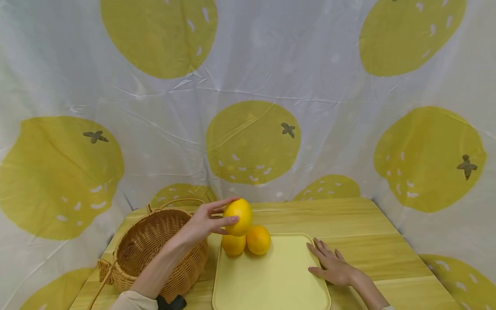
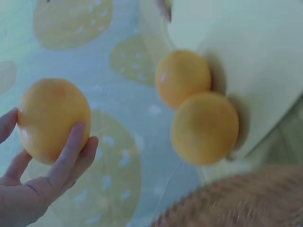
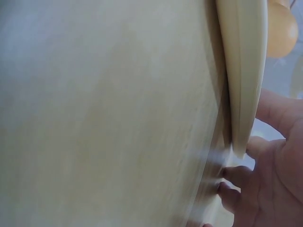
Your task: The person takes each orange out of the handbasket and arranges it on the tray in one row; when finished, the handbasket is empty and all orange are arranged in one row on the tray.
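My left hand (image 1: pixel 199 224) grips an orange (image 1: pixel 242 215) between thumb and fingers, held above the back left corner of a pale yellow tray (image 1: pixel 283 271). Below it, two more oranges sit side by side on the tray, a left one (image 1: pixel 233 246) and a right one (image 1: pixel 258 240). The left wrist view shows the held orange (image 2: pixel 54 120) apart from that pair. At the tray's right edge lies my right hand (image 1: pixel 334 267), fingers extended. In the right wrist view its thumb and a finger touch the tray rim (image 3: pixel 246 85).
A brown wicker basket (image 1: pixel 193 265) stands left of the tray, under my left forearm; its visible inside shows only woven wicker. Wooden tabletop (image 1: pixel 372 245) extends to the right. Behind hangs a pale curtain (image 1: pixel 329 142) printed with large yellow fruits.
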A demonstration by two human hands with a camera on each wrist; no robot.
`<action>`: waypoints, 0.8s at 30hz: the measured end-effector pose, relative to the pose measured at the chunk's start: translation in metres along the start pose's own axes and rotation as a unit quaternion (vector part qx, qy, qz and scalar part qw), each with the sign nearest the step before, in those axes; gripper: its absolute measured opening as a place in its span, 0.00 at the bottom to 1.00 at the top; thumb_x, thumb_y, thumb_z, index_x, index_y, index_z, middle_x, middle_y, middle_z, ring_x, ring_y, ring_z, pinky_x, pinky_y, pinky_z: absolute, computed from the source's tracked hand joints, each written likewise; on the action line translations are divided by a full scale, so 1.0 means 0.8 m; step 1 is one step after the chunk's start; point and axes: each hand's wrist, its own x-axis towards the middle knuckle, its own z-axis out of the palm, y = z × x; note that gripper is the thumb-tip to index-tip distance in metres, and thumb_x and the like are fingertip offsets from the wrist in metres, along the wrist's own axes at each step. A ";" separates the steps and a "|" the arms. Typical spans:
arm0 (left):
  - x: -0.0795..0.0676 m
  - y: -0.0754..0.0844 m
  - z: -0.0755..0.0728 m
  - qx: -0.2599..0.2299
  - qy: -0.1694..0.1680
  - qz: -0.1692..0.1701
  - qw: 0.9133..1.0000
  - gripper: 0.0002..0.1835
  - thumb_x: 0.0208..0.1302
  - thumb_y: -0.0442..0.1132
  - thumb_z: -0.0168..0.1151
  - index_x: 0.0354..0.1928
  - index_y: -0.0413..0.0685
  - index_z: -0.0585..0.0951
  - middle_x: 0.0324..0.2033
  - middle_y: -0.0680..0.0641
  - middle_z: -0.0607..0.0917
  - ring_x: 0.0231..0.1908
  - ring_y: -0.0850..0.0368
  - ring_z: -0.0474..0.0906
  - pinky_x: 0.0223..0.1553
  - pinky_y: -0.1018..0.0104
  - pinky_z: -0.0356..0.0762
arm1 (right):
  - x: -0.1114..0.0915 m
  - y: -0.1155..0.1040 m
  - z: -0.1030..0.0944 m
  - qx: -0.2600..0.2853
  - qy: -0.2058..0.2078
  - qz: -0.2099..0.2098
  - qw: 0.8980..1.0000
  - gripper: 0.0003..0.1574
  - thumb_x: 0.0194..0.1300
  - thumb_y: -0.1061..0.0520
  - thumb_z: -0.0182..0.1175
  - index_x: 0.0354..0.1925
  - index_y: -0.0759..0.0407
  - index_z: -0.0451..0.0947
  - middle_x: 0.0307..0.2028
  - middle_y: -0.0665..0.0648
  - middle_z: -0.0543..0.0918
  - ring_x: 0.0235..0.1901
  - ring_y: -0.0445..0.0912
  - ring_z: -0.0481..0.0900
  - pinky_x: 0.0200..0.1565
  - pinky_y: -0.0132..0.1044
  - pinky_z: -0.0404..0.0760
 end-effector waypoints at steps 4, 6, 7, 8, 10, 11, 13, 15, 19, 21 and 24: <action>0.028 -0.017 0.047 0.000 0.023 0.011 1.000 0.32 0.70 0.44 0.69 0.74 0.52 0.74 0.65 0.33 0.77 0.49 0.51 0.85 0.47 0.52 0.89 | 0.000 0.000 0.000 -0.002 0.002 0.000 1.000 0.50 0.79 0.42 0.53 0.82 0.65 0.45 0.81 0.74 0.34 0.79 0.73 0.30 0.65 0.84 0.25; 0.041 -0.025 0.073 -0.004 0.033 0.013 0.999 0.31 0.69 0.43 0.70 0.73 0.52 0.75 0.64 0.34 0.79 0.47 0.53 0.85 0.44 0.54 0.88 | 0.001 0.001 0.000 -0.001 0.002 0.000 1.000 0.50 0.79 0.42 0.53 0.82 0.65 0.45 0.81 0.74 0.34 0.79 0.73 0.30 0.65 0.84 0.25; 0.047 -0.028 0.086 -0.007 0.037 0.015 0.999 0.31 0.69 0.42 0.70 0.72 0.53 0.76 0.63 0.34 0.79 0.46 0.54 0.85 0.42 0.55 0.88 | 0.001 0.002 0.000 0.001 0.003 0.000 1.000 0.50 0.79 0.42 0.53 0.82 0.65 0.45 0.81 0.74 0.34 0.79 0.74 0.30 0.65 0.84 0.25; 0.052 -0.031 0.099 -0.004 0.040 0.018 0.999 0.30 0.68 0.42 0.71 0.72 0.54 0.76 0.64 0.35 0.80 0.46 0.53 0.85 0.41 0.57 0.87 | 0.001 0.003 0.000 -0.002 0.002 0.006 1.000 0.50 0.79 0.41 0.53 0.82 0.64 0.45 0.81 0.73 0.34 0.79 0.73 0.30 0.66 0.83 0.25; 0.063 -0.038 0.124 0.007 0.046 0.027 0.999 0.30 0.68 0.41 0.71 0.71 0.56 0.77 0.65 0.37 0.80 0.46 0.50 0.85 0.41 0.58 0.86 | 0.002 0.003 0.001 -0.002 0.003 0.008 1.000 0.50 0.79 0.41 0.54 0.82 0.63 0.46 0.81 0.73 0.34 0.80 0.72 0.30 0.66 0.83 0.25; 0.069 -0.042 0.136 0.017 0.053 0.031 0.998 0.30 0.67 0.41 0.71 0.71 0.56 0.78 0.65 0.37 0.80 0.48 0.49 0.85 0.43 0.58 0.86 | 0.002 0.004 0.000 -0.002 0.004 0.009 1.000 0.50 0.79 0.41 0.54 0.82 0.63 0.46 0.81 0.73 0.35 0.79 0.73 0.31 0.66 0.83 0.26; 0.080 -0.051 0.158 0.029 0.067 0.037 0.997 0.29 0.67 0.41 0.72 0.70 0.55 0.78 0.65 0.38 0.81 0.52 0.46 0.84 0.47 0.55 0.86 | 0.002 0.004 0.001 -0.005 0.006 0.010 1.000 0.50 0.79 0.41 0.54 0.82 0.63 0.47 0.81 0.73 0.35 0.79 0.73 0.31 0.66 0.83 0.26; 0.092 -0.061 0.176 0.037 0.079 0.038 0.995 0.29 0.67 0.40 0.72 0.70 0.52 0.78 0.67 0.39 0.80 0.56 0.43 0.82 0.52 0.51 0.85 | 0.002 0.004 0.001 0.000 0.007 0.003 1.000 0.49 0.79 0.42 0.54 0.82 0.64 0.47 0.81 0.74 0.35 0.79 0.74 0.31 0.65 0.84 0.25; 0.107 -0.078 0.202 0.045 0.089 0.027 0.995 0.29 0.67 0.38 0.71 0.70 0.46 0.78 0.66 0.38 0.80 0.61 0.40 0.80 0.60 0.44 0.82 | 0.004 0.005 0.001 0.004 0.006 -0.005 1.000 0.49 0.79 0.42 0.54 0.82 0.66 0.46 0.80 0.76 0.34 0.78 0.75 0.30 0.63 0.85 0.23; 0.111 -0.086 0.211 0.054 0.092 0.021 0.994 0.29 0.66 0.37 0.71 0.69 0.44 0.78 0.67 0.38 0.80 0.63 0.38 0.78 0.63 0.42 0.79 | 0.004 0.004 0.001 0.002 0.006 -0.003 1.000 0.50 0.79 0.41 0.54 0.82 0.65 0.47 0.81 0.75 0.35 0.79 0.75 0.31 0.63 0.85 0.24; 0.114 -0.096 0.221 0.072 0.097 0.021 0.992 0.29 0.66 0.36 0.72 0.68 0.41 0.78 0.67 0.37 0.80 0.65 0.34 0.76 0.66 0.37 0.75 | 0.004 0.003 0.001 -0.008 0.007 0.006 1.000 0.50 0.79 0.40 0.54 0.82 0.64 0.47 0.81 0.74 0.36 0.79 0.74 0.32 0.65 0.84 0.26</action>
